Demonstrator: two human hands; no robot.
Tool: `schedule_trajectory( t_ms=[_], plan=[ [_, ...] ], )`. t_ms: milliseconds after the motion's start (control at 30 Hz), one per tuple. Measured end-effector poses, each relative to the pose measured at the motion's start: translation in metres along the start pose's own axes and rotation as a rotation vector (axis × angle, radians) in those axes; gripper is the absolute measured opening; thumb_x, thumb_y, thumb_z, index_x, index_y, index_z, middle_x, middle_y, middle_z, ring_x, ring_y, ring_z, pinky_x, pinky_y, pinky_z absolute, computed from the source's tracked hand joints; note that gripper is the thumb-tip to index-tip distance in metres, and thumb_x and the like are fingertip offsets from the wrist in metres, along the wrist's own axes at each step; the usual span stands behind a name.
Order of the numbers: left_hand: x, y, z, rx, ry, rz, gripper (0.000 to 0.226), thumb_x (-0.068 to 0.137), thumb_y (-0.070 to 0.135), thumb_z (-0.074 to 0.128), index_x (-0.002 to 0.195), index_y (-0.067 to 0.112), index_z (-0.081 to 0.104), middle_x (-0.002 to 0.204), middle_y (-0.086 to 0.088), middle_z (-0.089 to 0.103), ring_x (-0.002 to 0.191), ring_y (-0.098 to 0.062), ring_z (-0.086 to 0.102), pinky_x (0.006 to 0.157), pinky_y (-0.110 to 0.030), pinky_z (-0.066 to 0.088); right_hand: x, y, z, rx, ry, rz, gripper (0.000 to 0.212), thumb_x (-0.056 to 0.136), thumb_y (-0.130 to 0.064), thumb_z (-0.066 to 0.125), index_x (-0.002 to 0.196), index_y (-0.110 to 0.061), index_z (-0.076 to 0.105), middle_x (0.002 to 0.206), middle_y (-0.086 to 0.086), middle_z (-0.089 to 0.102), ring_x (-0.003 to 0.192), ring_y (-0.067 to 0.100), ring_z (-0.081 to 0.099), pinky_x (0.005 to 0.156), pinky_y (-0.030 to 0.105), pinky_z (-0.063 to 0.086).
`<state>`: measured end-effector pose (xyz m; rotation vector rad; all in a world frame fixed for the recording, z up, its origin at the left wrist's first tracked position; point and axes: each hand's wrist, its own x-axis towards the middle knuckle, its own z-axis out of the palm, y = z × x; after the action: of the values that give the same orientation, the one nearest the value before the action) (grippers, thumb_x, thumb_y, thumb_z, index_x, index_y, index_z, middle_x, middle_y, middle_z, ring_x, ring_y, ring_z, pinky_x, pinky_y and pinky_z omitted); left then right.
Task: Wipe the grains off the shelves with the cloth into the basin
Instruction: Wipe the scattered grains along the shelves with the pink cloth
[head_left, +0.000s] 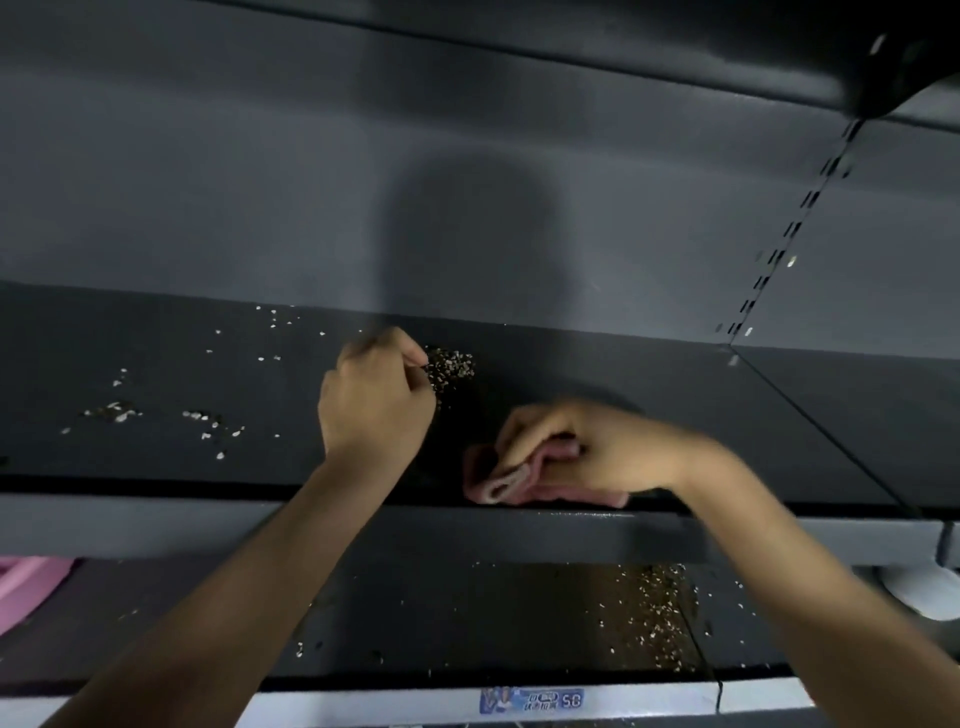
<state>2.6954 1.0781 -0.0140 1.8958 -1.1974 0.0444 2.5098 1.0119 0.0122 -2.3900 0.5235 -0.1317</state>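
A pink cloth (519, 470) lies bunched at the front edge of the upper shelf (156, 457), gripped by the right hand (597, 447), whose fingers curl round its folds. A small heap of grains (451, 366) sits just beside the left hand (376, 397), which is curled into a loose fist at the heap's edge; whether it holds any grains cannot be told. More grains scatter leftward and over the lower shelf (467, 623). A pink basin (26, 582) peeks in at far left below.
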Motion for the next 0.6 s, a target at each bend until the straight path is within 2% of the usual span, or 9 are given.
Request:
schedule_trajectory(
  t_ms=[133,200,233,300,367,400,467,600],
  plan=[
    [0.002,-0.004,-0.002,0.031,-0.002,0.014,0.025,0.081,0.003,0.047,0.095,0.017,0.062,0.093,0.001,0.062,0.09,-0.019,0.057,0.081,-0.04,0.048,0.034,0.003,0.024,-0.167,0.439,-0.084,0.027,0.078,0.0,0.07,0.099,-0.016,0.074,0.095,-0.003,0.063,0.089,0.008,0.06,0.08,0.017,0.045],
    [0.005,-0.013,-0.013,0.072,0.01,0.028,0.026,0.081,0.001,0.047,0.097,0.016,0.061,0.094,0.0,0.064,0.093,-0.019,0.056,0.083,-0.04,0.047,0.036,-0.001,0.015,-0.104,0.59,-0.093,0.025,0.078,-0.004,0.07,0.099,-0.018,0.073,0.097,-0.004,0.064,0.091,0.007,0.059,0.083,0.019,0.045],
    [0.006,-0.019,-0.019,0.104,0.024,0.044,0.027,0.08,0.0,0.048,0.097,0.015,0.062,0.094,-0.001,0.065,0.095,-0.021,0.056,0.084,-0.041,0.046,0.033,-0.004,0.01,-0.056,0.583,-0.11,0.027,0.079,-0.002,0.068,0.097,-0.021,0.072,0.097,-0.004,0.065,0.092,0.006,0.06,0.085,0.02,0.045],
    [0.011,-0.033,-0.032,0.166,0.064,0.068,0.028,0.079,-0.003,0.048,0.096,0.014,0.063,0.093,-0.004,0.066,0.096,-0.025,0.057,0.085,-0.042,0.045,0.025,-0.016,0.006,-0.021,0.379,-0.144,0.032,0.078,0.0,0.064,0.095,-0.027,0.069,0.098,-0.004,0.065,0.093,0.004,0.06,0.085,0.02,0.046],
    [0.014,-0.045,-0.04,0.19,0.093,0.056,0.029,0.077,-0.003,0.047,0.094,0.013,0.064,0.093,-0.006,0.067,0.097,-0.028,0.057,0.086,-0.044,0.045,0.025,-0.027,0.02,-0.032,0.165,-0.178,0.029,0.077,0.001,0.065,0.098,-0.018,0.072,0.099,-0.003,0.064,0.09,-0.001,0.06,0.08,0.014,0.045],
    [0.015,-0.049,-0.042,0.187,0.098,0.041,0.029,0.077,-0.003,0.047,0.094,0.013,0.064,0.093,-0.006,0.068,0.097,-0.029,0.057,0.087,-0.045,0.045,0.03,-0.029,0.032,-0.022,0.13,-0.192,0.028,0.077,0.003,0.066,0.1,-0.012,0.072,0.1,-0.002,0.064,0.09,-0.002,0.059,0.079,0.012,0.044],
    [0.014,-0.051,-0.043,0.151,0.095,0.008,0.031,0.077,-0.004,0.045,0.094,0.013,0.064,0.093,-0.005,0.068,0.098,-0.029,0.057,0.087,-0.046,0.046,0.044,-0.029,0.05,-0.001,0.186,-0.201,0.03,0.078,0.006,0.066,0.104,-0.009,0.072,0.1,-0.001,0.063,0.091,0.001,0.059,0.08,0.011,0.044],
    [0.014,-0.051,-0.041,0.089,0.085,-0.023,0.032,0.078,-0.006,0.045,0.094,0.014,0.064,0.095,-0.003,0.067,0.099,-0.026,0.057,0.088,-0.045,0.046,0.071,-0.026,0.047,-0.178,0.481,-0.196,0.026,0.078,-0.006,0.067,0.102,-0.013,0.073,0.098,0.003,0.066,0.091,0.014,0.062,0.083,0.017,0.045]
  ],
)
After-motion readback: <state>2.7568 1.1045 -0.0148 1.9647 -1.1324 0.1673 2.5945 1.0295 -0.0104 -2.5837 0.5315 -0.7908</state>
